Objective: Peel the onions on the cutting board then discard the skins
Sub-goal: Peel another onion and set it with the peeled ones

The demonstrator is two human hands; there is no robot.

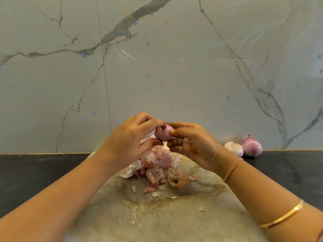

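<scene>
A small purple onion (163, 134) is held up above the stained cutting board (157, 215). My left hand (129, 138) grips it from the left, with a strip of pale skin under the fingers. My right hand (190, 144) pinches it from the right with thumb and fingers. Under both hands a heap of pink and brown onion skins (155, 167) lies on the board's far part. Small loose flakes are scattered nearer to me.
Two peeled onions lie on the black counter (35, 172) against the marble wall at the right: a pale one (234, 148) and a purple one (252, 146). The wall rises right behind the board.
</scene>
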